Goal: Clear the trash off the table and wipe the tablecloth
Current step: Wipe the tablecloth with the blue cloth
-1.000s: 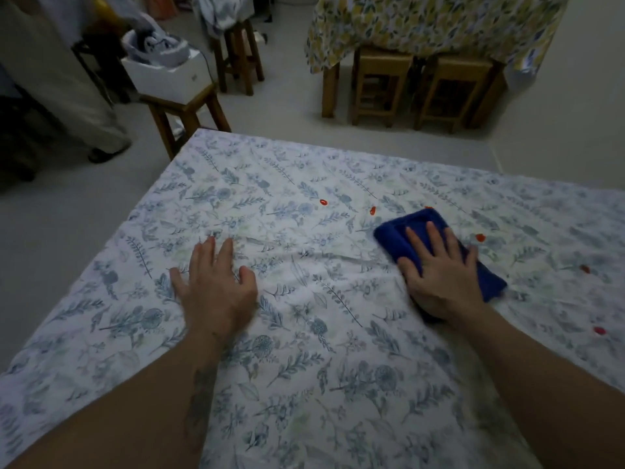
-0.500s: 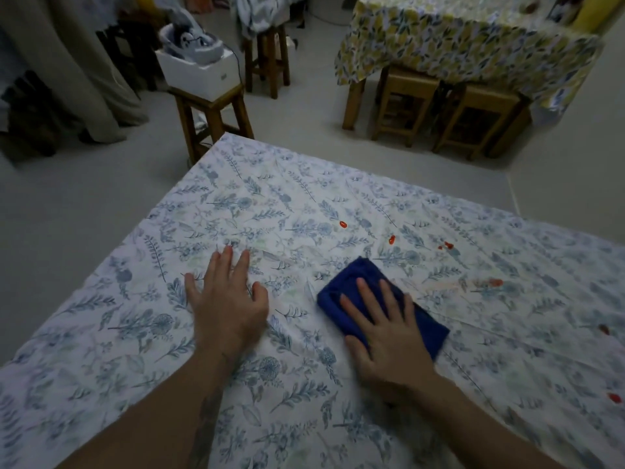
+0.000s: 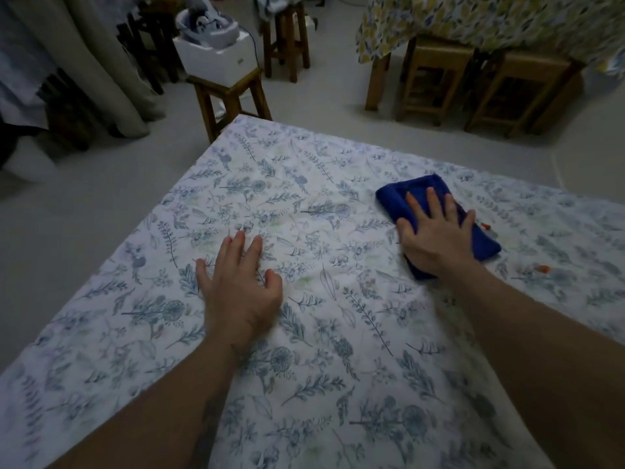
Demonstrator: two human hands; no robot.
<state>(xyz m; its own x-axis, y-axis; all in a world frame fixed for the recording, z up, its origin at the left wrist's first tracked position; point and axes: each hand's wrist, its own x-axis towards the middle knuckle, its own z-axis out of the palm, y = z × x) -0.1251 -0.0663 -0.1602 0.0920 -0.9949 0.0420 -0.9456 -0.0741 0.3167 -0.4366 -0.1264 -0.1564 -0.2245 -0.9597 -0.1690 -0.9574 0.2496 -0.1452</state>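
Observation:
A white tablecloth with a blue leaf print covers the table. My right hand presses flat, fingers spread, on a folded dark blue cloth at the right of the table. My left hand lies palm down on the tablecloth left of centre, fingers apart, holding nothing. Small red spots show on the tablecloth just right of the blue cloth, and another red spot lies further right.
A wooden stool bearing a white box stands just past the table's far left corner. A second table with a yellow leaf cloth and wooden stools under it stands at the back right. Grey floor surrounds the table.
My right hand has slid the blue cloth to the right and away from me, over the red spots. My left hand has stayed flat in place. The view has tilted up.

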